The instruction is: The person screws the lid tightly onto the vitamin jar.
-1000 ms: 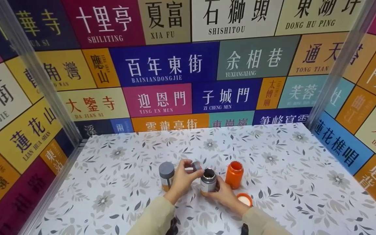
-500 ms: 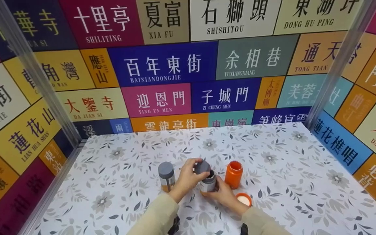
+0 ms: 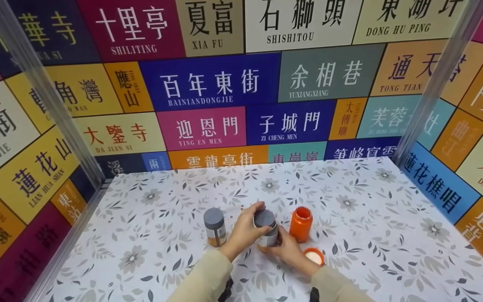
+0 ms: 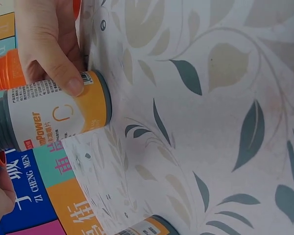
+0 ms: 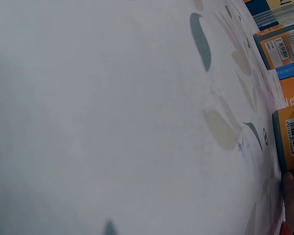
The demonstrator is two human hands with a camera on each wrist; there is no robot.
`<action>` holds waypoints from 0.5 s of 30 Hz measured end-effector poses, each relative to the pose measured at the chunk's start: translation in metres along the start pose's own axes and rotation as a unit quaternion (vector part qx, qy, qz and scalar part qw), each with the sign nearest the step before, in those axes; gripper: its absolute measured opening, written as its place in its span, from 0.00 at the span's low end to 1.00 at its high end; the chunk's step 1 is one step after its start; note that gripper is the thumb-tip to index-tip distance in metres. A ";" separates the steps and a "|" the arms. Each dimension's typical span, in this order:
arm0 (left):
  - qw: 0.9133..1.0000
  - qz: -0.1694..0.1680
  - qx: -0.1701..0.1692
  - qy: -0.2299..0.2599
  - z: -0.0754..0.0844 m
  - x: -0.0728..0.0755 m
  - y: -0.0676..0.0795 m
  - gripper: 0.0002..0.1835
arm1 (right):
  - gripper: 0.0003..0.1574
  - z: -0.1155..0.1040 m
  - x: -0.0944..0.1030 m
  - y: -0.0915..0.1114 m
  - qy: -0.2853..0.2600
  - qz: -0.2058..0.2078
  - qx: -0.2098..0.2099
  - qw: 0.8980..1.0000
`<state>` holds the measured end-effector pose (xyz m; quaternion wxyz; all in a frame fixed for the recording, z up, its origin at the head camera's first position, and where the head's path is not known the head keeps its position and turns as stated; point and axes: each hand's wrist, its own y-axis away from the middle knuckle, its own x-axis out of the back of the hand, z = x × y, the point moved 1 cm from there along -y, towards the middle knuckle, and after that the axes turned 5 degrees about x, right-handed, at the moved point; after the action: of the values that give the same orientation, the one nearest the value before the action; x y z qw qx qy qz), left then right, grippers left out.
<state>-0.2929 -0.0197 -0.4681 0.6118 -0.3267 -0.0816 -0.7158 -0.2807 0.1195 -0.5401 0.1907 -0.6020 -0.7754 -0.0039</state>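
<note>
The grey bottle [image 3: 268, 240] stands about upright in the nearer half of the white surface [image 3: 162, 251], which carries a print of grey flowers and leaves. I take this bottle as the middle of a clock, with twelve o'clock toward the wall [image 3: 208, 79] of coloured name panels. The person's right hand [image 3: 291, 250] reaches in from about four o'clock and is clamped on the body of the bottle; in the left wrist view, its thumb lies upon the white and yellow label [image 4: 54, 115]. The left hand [image 3: 245, 230] comes from about eight o'clock, and its thumb and fingers are clamped on the grey lid [image 3: 265, 217], which is over the mouth of the bottle. Whether this lid sits fully on the thread, I cannot tell. At nine o'clock a second bottle [image 3: 215, 226] of similar look stands upright with its own grey lid on. At two o'clock, near the right hand, an orange bottle [image 3: 300, 228] stands with its mouth open, and at four o'clock an orange lid [image 3: 314, 256] lies with its white inside turned upward, just beside the right forearm. Both arms wear beige sleeves [image 3: 203, 272]
</note>
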 end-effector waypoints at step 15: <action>0.999 -0.044 -0.010 -0.023 0.002 -0.002 -0.004 0.33 | 0.47 0.016 0.001 -0.003 0.003 -0.011 -0.012 1.000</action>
<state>-0.2956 -0.0158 -0.4662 0.5747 -0.3449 -0.1029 -0.7349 -0.2885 0.1236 -0.5537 0.1851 -0.5954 -0.7816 -0.0172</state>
